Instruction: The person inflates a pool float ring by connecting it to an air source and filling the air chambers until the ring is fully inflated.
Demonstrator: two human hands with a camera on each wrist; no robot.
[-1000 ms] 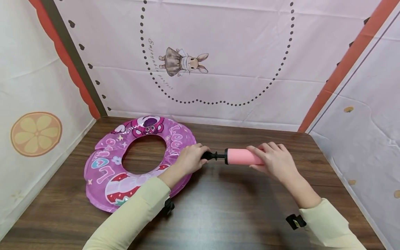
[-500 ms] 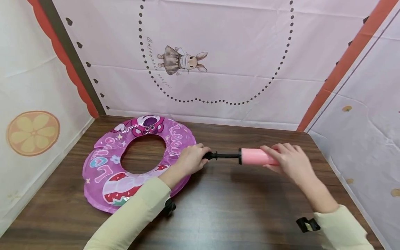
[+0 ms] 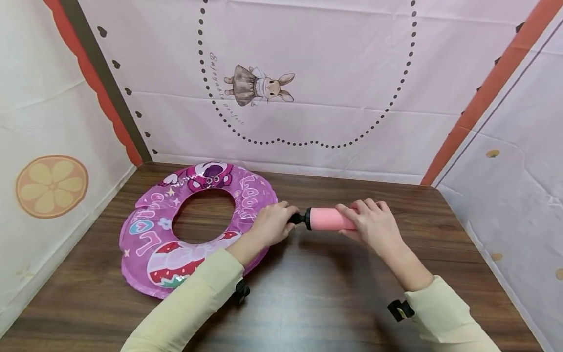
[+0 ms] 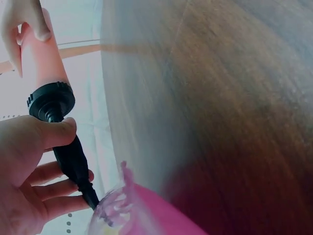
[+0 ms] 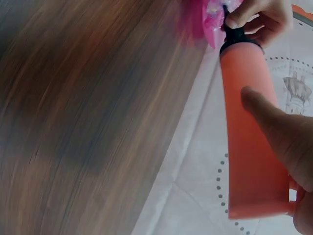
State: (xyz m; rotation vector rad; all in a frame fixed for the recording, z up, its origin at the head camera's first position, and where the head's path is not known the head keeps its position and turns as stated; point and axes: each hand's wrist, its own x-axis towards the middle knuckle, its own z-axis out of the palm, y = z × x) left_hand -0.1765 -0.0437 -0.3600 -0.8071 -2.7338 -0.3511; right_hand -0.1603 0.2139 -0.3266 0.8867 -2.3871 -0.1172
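Note:
A purple swim ring (image 3: 145, 244), printed with a bear and strawberries, lies on the left of the table, puffed up but wrinkled at its edge. Beside its right rim my left hand (image 3: 273, 222) grips the black nozzle end (image 4: 73, 159) of a hand pump, whose tip meets the ring's clear plastic in the left wrist view. My right hand (image 3: 374, 225) holds the pump's pink barrel (image 3: 326, 219), thumb along one side. Barrel and black end sit close together, with hardly any shaft showing. The pump is held level above the table.
The dark wooden table (image 3: 299, 303) has fabric walls on its left, back and right. A rabbit figure (image 3: 257, 87) is printed on the back cloth. Black straps with small devices (image 3: 400, 310) sit at both wrists.
My right hand first drew the pink barrel rightward, baring the black shaft, then pushed it back left until the shaft was nearly covered. My left hand and the ring stayed about in place.

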